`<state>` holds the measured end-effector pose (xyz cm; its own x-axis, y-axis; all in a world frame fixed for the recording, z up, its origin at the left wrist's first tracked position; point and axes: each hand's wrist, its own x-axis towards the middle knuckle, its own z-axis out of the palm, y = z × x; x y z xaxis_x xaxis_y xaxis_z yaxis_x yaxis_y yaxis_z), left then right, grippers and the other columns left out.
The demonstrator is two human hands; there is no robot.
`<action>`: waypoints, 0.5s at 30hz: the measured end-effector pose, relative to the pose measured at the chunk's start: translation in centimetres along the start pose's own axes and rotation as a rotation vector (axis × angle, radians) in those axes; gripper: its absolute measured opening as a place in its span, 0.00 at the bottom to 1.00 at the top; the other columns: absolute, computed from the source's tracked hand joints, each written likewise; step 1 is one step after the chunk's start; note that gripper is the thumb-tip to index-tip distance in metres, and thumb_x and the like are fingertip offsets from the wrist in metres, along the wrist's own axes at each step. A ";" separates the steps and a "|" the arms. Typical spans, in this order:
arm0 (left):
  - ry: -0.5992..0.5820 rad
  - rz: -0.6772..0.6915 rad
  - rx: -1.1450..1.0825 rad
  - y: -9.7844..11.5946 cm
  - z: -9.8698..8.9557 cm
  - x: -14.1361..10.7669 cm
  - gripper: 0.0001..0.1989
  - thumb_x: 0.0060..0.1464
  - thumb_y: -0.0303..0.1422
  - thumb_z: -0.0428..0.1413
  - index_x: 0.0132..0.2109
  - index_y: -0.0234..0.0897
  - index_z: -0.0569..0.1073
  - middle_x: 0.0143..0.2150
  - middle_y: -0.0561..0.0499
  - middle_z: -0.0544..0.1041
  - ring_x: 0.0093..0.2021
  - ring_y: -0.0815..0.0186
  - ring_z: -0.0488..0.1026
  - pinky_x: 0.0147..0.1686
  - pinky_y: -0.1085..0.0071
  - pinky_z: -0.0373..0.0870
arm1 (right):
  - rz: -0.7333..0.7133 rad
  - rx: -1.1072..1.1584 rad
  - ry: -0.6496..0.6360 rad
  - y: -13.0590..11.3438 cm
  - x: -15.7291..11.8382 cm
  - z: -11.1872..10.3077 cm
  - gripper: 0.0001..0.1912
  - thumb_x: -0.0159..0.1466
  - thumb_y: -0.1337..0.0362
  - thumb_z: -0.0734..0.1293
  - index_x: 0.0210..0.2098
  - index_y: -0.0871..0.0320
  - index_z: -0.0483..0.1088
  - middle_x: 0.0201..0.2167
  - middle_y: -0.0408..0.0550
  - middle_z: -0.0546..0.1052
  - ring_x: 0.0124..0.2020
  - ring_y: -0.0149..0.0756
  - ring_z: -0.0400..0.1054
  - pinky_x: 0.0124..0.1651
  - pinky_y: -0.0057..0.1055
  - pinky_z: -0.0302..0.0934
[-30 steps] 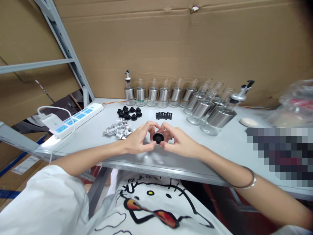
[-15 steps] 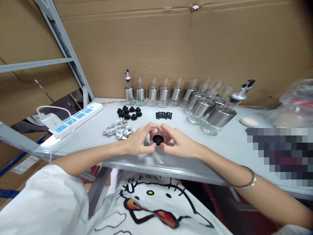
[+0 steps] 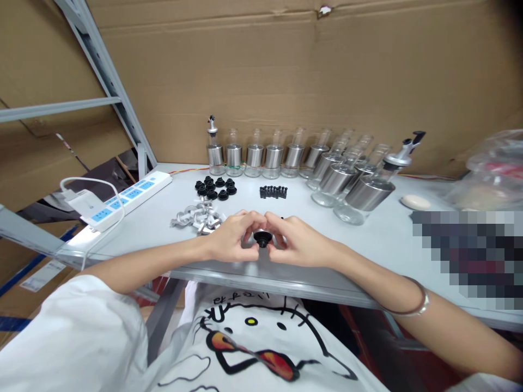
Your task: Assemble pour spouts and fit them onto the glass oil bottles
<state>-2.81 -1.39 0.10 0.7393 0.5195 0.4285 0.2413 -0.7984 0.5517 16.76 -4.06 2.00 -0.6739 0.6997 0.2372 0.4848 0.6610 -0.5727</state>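
Note:
Both hands close round one pour spout [image 3: 262, 238] just above the table's front edge. Its black ribbed stopper faces me, with a sliver of silver collar showing above it. My left hand [image 3: 237, 237] grips it from the left, thumb below and fingers curled over the top. From the right, my right hand [image 3: 298, 240] pinches it the same way; a small black tip shows just behind those fingers. The fingers hide most of the spout. Nearest to my left hand lies a pile of silver-grey spout tops [image 3: 200, 216]. Beyond it sit several black rubber stoppers [image 3: 211, 191].
Small black plugs [image 3: 273, 191] stand in rows mid-table. Several glass bottles with steel sleeves [image 3: 273, 158] line the back and right; the two end bottles carry spouts. A power strip [image 3: 131, 198] lies left. A white oval object [image 3: 415, 202] and a plastic bag [image 3: 496, 169] are right.
The pour spout has tilted and sunk slightly in my fingers, so some silver now shows above the black stopper. My right fingers have shifted, and a black tip has appeared behind them.

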 end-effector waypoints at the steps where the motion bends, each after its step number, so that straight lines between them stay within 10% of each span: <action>1: 0.010 0.020 0.008 0.0 0.0 0.0 0.13 0.42 0.31 0.49 0.37 0.41 0.57 0.28 0.59 0.63 0.23 0.72 0.60 0.31 0.71 0.61 | -0.018 -0.001 0.003 0.0 0.0 0.0 0.10 0.53 0.68 0.61 0.34 0.55 0.55 0.19 0.34 0.65 0.16 0.26 0.55 0.24 0.23 0.51; 15: 0.065 0.280 0.105 -0.9 0.1 0.0 0.13 0.42 0.29 0.50 0.37 0.40 0.57 0.25 0.58 0.63 0.23 0.71 0.59 0.30 0.71 0.61 | 0.013 0.065 -0.045 -0.1 -0.2 0.0 0.10 0.54 0.67 0.60 0.33 0.54 0.53 0.21 0.36 0.67 0.19 0.29 0.61 0.24 0.24 0.54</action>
<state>-2.99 -0.71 -0.50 0.7449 0.2908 0.6005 0.1000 -0.9385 0.3304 16.82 -4.24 2.05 -0.6929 0.6942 0.1947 0.4574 0.6320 -0.6255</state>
